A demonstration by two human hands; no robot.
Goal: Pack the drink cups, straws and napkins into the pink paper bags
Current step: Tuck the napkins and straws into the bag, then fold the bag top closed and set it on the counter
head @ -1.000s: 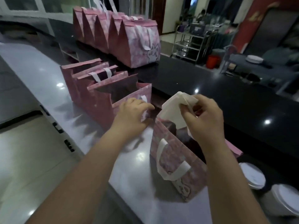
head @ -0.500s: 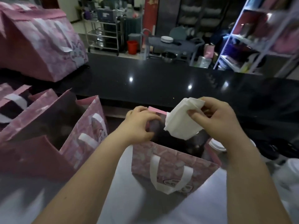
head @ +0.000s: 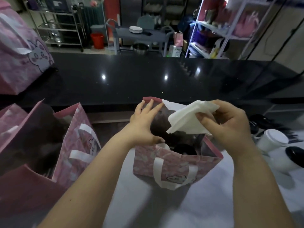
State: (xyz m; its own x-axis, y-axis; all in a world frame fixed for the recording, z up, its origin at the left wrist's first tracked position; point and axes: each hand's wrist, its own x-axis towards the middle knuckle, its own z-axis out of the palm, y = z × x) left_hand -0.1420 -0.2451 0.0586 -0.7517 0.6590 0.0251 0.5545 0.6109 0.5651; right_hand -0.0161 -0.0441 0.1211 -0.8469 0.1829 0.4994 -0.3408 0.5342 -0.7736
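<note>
An open pink paper bag [head: 174, 165] with white handles and a rabbit print stands on the pale counter in front of me. Dark contents show inside it, too dim to tell apart. My left hand [head: 145, 124] spreads the bag's mouth, fingers on the far rim and thumb on the near rim. My right hand [head: 228, 127] pinches a folded white napkin [head: 189, 120] just above the bag's opening. At the right, a white lidded drink cup [head: 273, 142] stands beside dark-lidded ones [head: 294, 155].
More open pink bags [head: 54, 142] stand to the left, and a closed one [head: 21, 56] sits on the raised black counter [head: 148, 76] behind. Beyond it are metal racks, a red bucket and shelving.
The view has swung right and closer to the bag. My left hand moved from the neighbouring bag onto this bag's rim and spread it open. The napkin stays held above the opening.
</note>
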